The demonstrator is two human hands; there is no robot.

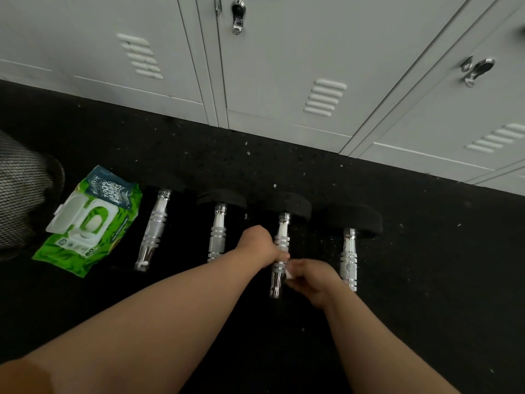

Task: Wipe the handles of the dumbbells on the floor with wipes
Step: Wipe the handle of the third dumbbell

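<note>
Four dumbbells lie side by side on the floor (426, 265). Left hand (260, 244) grips the handle of the third dumbbell (281, 251). Right hand (311, 280), just below it, pinches a white wipe (289, 274) against that handle. Wipes pack (91, 220) lies well left of both hands, lid open.

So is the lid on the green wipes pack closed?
No, the white flip lid on the green wipes pack stands swung open to the left, leaving the opening uncovered.
</note>
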